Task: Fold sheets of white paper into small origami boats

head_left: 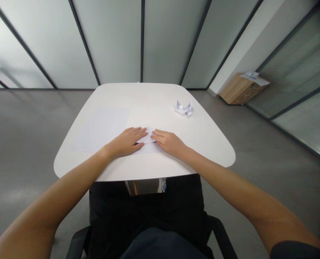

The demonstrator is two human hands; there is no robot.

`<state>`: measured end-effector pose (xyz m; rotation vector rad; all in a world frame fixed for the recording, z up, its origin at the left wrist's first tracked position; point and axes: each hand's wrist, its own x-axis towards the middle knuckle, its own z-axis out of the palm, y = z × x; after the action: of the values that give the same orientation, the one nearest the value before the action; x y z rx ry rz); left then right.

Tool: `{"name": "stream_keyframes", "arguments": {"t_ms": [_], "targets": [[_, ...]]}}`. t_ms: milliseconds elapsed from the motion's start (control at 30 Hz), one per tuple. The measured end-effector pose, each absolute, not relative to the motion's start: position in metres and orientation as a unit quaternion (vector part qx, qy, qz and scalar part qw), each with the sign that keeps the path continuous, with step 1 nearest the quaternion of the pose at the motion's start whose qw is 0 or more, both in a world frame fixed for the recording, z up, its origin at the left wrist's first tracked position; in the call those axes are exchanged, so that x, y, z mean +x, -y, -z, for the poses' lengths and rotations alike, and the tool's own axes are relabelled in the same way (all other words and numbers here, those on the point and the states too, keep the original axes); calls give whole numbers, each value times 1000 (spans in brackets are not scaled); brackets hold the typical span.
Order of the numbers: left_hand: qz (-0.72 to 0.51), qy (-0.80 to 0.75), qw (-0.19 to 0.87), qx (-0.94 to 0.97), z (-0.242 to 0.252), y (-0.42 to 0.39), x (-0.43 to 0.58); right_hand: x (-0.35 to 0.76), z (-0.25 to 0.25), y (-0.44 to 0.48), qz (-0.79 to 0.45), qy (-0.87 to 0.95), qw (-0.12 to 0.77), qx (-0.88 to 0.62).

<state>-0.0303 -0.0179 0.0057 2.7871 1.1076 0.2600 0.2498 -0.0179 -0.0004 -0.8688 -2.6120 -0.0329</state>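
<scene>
A partly folded sheet of white paper [149,138] lies near the front middle of the white table, with a crease or meeting edge running down between my hands. My left hand [129,140] rests flat on its left side, fingers stretched out and pointing right. On the right side, my right hand [167,141] presses down with its fingers extended to the left. Both hands cover much of the paper, so its full shape is hidden. A folded white paper figure [184,108] with pointed tips stands farther back on the right.
Flat white sheets [103,124] lie on the left of the white table [149,97], whose corners are rounded. A wooden cabinet [240,90] with papers on top stands against the right wall. Frosted glass panels [116,43] rise behind the table. Chair armrests [80,241] flank my lap.
</scene>
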Motion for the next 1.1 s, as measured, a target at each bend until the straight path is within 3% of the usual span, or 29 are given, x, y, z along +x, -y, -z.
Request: {"name": "stream_keyframes", "arguments": {"t_ms": [1100], "targets": [[-132, -347, 94, 924, -2, 11, -36, 253, 9, 22, -9, 922, 250, -296]]}}
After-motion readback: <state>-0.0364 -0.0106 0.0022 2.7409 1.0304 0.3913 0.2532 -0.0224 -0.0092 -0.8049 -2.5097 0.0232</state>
